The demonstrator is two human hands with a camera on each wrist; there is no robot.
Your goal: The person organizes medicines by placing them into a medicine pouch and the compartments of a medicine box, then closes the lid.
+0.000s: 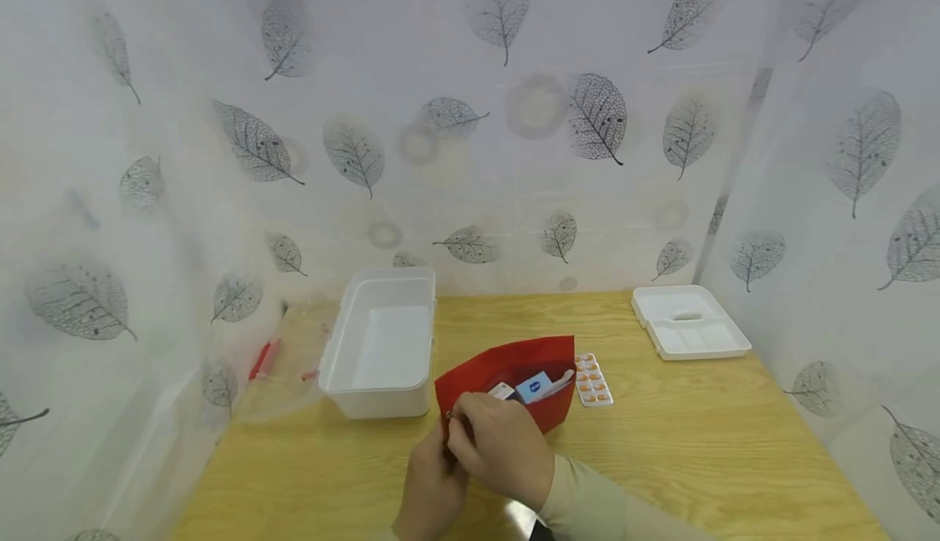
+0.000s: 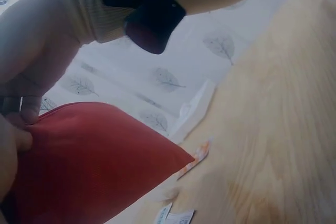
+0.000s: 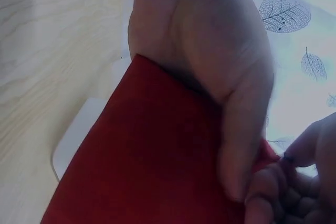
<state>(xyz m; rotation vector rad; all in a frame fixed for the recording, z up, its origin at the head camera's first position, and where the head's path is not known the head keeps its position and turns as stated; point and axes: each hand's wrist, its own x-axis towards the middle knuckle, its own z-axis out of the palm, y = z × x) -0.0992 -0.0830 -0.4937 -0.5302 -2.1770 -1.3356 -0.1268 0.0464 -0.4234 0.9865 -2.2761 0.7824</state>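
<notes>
The desk [image 1: 698, 435] carries a deep white bin [image 1: 382, 404] toward its rear left corner and a red pouch [image 1: 514, 356], mouth gaping, near the middle of its front half. A shallow white tray [image 1: 703, 337] lies by the rear right corner.

The step in hand looks like working the pouch's closure at its left corner. To do it well, the left hand [image 1: 435, 488] should keep that corner taut while the right hand [image 1: 510, 447] pulls in line with the rim, clear of the contents.

The corner lies between the fingers of both hands, which are curled and nearly closed: the left pinches the cloth from below, the right grips at the rim just above. The pouch's body extends rightward from them, toward a blister pack [image 1: 592, 382] just beside its right end. Inside, a blue-and-white carton [image 1: 534, 388] tilts out beyond the right knuckles. Smallest, a dark fastener [image 3: 287, 157] sits at the pinched corner; whether it is a zip pull cannot be told.
</notes>
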